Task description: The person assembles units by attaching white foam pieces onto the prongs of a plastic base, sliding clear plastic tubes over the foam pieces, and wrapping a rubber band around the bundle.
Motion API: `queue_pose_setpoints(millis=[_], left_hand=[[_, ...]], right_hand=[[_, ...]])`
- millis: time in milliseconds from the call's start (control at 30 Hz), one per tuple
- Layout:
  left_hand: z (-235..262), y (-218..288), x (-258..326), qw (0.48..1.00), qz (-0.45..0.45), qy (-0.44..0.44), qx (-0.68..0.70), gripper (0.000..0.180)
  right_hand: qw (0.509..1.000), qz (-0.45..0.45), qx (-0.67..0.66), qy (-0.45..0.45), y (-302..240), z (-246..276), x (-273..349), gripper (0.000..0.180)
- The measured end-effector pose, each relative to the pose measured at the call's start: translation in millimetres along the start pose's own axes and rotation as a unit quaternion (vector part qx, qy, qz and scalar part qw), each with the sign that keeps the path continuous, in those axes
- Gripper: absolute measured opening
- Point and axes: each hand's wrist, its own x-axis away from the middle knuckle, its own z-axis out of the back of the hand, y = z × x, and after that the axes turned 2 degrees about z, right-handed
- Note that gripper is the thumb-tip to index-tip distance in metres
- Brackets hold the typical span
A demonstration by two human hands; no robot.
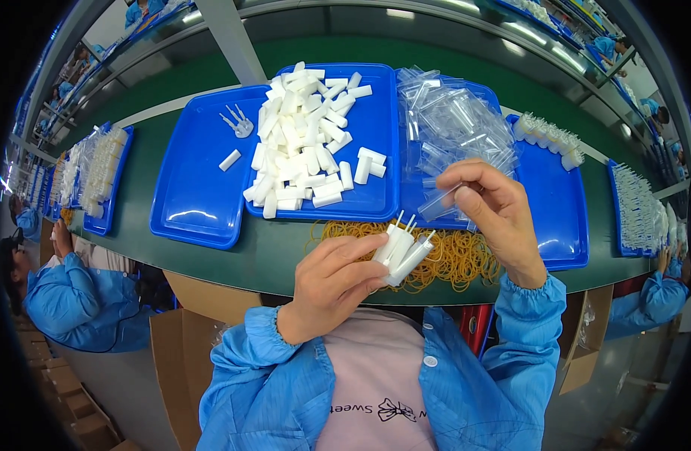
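My left hand (324,279) is closed around a small bunch of white plastic pieces (402,255) with thin white prongs sticking up from their far ends. To the right and a little higher, my right hand (505,219) pinches a clear plastic sleeve (437,204) between thumb and fingers. The sleeve is tilted and apart from the white pieces. Under and beyond both hands lies a heap of yellow rubber bands (458,264) at the bench's near edge. Behind my right hand is a pile of similar clear sleeves (458,113).
White caps are piled (304,124) on the middle blue tray (377,199). The left blue tray (191,173) carries a pronged cluster (238,122) and one loose cap (229,160). Bundled white pieces (548,139) line the right tray (559,214). Open cardboard boxes (181,368) flank me; co-workers (82,293) sit either side.
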Motion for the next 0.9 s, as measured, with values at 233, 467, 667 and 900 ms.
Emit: queue_pose_setpoints(millis=[233,467,667,900], left_hand=[[0.0,2.5,-1.1,1.0,-0.01,-0.015,0.015,0.027],[1.9,5.6,1.0,0.999,-0.005,-0.012,0.04,0.028],[1.5,5.7,4.8,0.999,0.009,-0.008,0.048,0.028],[0.8,6.7,3.9,1.0,-0.012,-0.007,0.022,0.027]], right_hand=[[0.994,0.06,0.03,-0.085,11.5,-7.4,-3.3,0.021],[0.991,0.059,-0.033,-0.116,18.0,-0.1,-1.2,0.023],[0.992,0.01,-0.113,-0.046,5.3,-9.3,6.1,0.027],[0.998,-0.038,-0.001,-0.054,-2.7,-8.2,16.8,0.028]])
